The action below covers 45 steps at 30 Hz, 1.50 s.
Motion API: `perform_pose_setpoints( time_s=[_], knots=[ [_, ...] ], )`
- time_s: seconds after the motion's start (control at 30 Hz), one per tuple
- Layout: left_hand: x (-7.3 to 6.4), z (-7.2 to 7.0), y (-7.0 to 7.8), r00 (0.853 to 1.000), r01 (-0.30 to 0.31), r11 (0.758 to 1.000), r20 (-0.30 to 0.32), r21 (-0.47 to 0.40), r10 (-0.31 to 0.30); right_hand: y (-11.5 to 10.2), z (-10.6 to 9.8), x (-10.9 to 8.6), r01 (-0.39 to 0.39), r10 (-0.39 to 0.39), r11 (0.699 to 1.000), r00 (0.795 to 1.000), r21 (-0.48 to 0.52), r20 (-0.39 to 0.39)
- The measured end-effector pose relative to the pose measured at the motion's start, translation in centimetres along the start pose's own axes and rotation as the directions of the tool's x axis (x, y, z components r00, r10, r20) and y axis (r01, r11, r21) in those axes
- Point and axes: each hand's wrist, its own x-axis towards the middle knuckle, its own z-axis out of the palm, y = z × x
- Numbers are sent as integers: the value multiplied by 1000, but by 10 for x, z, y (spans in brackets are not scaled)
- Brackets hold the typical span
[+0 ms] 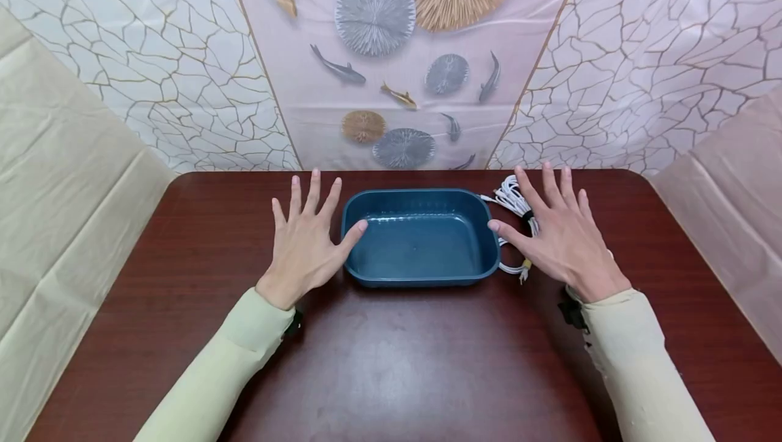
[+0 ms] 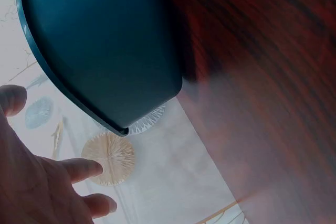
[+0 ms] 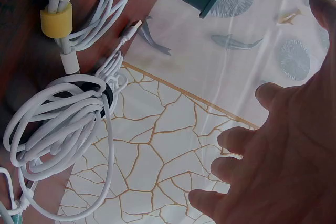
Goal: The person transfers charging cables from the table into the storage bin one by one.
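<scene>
A dark teal rectangular plastic basin (image 1: pixel 421 279) stands on the table, and no objects show inside it. My left hand (image 1: pixel 308 245) is spread at the basin's left side, its thumb over the left rim in the head view; whether it touches cannot be told. At the right side my right hand (image 1: pixel 565 242) is spread too, thumb by the right rim, holding nothing. Coiled white cables (image 3: pixel 63 124) lie beside the basin, partly hidden by the right hand in the head view. A yellow band (image 3: pixel 56 20) wraps one bundle, and a dark tie binds another.
The dark reddish wooden table (image 1: pixel 391 360) reaches back to a patterned cloth backdrop (image 1: pixel 391 89) with fish and round leaf shapes. Beige cloth walls (image 1: pixel 61 225) flank both sides. A cable's metal plug (image 3: pixel 134 29) lies near the basin.
</scene>
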Motion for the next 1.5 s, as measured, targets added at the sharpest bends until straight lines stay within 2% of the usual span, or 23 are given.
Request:
perform_pose_setpoints(
  time_s=[0.17, 0.43, 0.67, 0.93, 1.2, 1.33, 1.5],
  knots=[
    [2, 0, 1, 1000, -8, 998, -22, -54, 7, 0, -1, -2, -12, 12, 1000, 1000, 11, 8],
    [7, -5, 4, 996, -36, 987, -91, -159, 21, 2, -6, 2, -37, 37, 999, 999, 0, 33],
    [5, -5, 5, 998, -5, 979, -56, -205, -7, -2, -3, 7, -37, 38, 999, 998, -15, 59],
    [10, -5, 6, 998, -1, 963, -61, -269, -16, -5, -5, 9, -43, 43, 999, 999, -15, 3],
    [9, -8, 1, 998, -18, 959, -67, -284, -1, -10, -6, 8, -89, 90, 996, 991, -22, 98],
    [8, -8, 1, 999, -15, 958, -42, -286, 3, -9, -6, 8, -97, 98, 995, 991, -18, 93],
    [9, -8, 1, 1000, 25, 959, -8, -281, -28, -8, -9, 8, -95, 95, 995, 992, -2, 84]
  ],
)
